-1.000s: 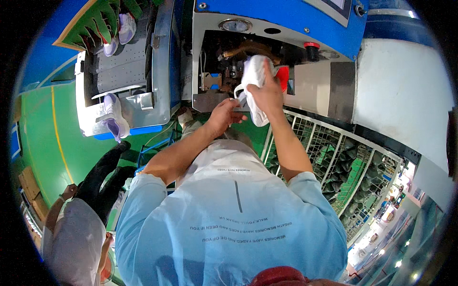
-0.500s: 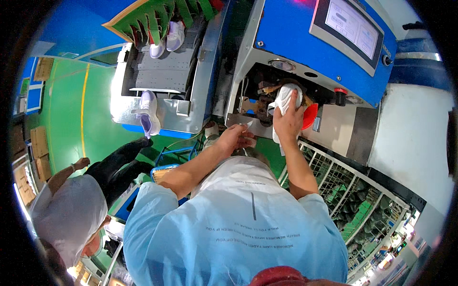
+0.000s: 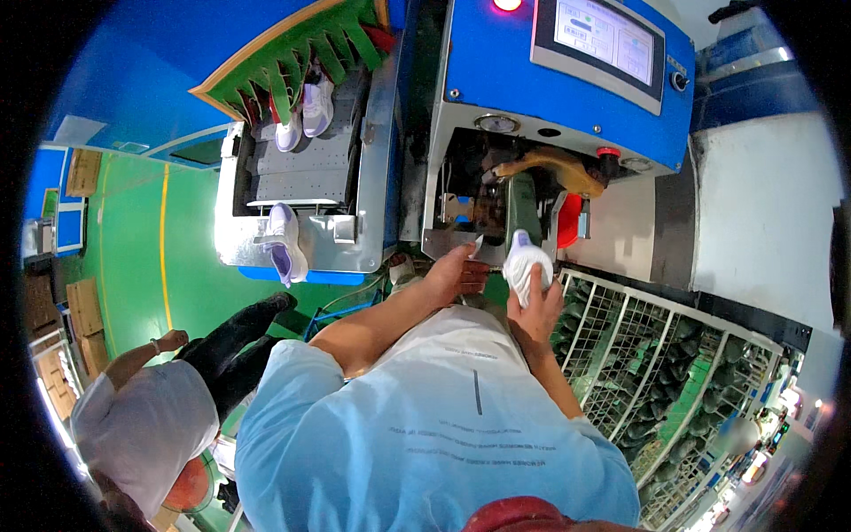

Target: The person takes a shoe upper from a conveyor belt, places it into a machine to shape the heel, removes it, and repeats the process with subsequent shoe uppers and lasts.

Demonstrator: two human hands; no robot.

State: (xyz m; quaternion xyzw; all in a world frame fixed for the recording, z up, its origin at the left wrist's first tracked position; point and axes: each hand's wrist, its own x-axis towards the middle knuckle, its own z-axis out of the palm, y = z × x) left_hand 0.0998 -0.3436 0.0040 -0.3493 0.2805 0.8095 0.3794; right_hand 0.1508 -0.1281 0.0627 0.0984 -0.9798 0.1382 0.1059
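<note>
My right hand (image 3: 535,306) grips a white sneaker (image 3: 529,263) with a lilac edge, sole upward, just in front of the blue machine. Behind the sneaker, the dark green shoe last (image 3: 521,206) stands bare in the machine's opening. To its left, my left hand (image 3: 459,275) is closed round a small white pointed piece (image 3: 480,241), whose tip sticks up past the fingers. The rest of that piece is hidden in the hand.
A lilac-and-white sneaker (image 3: 283,241) lies on the metal end of the conveyor (image 3: 301,173); a pair (image 3: 304,115) sits under its green flaps. The blue machine (image 3: 496,71) has a lit screen. A wire rack (image 3: 656,355) of dark shoe lasts stands right; a co-worker (image 3: 146,403) is at left.
The sneaker has come off the last toward me in my right hand, leaving the last uncovered. A red light on the machine shows brighter. My left hand still holds the white piece.
</note>
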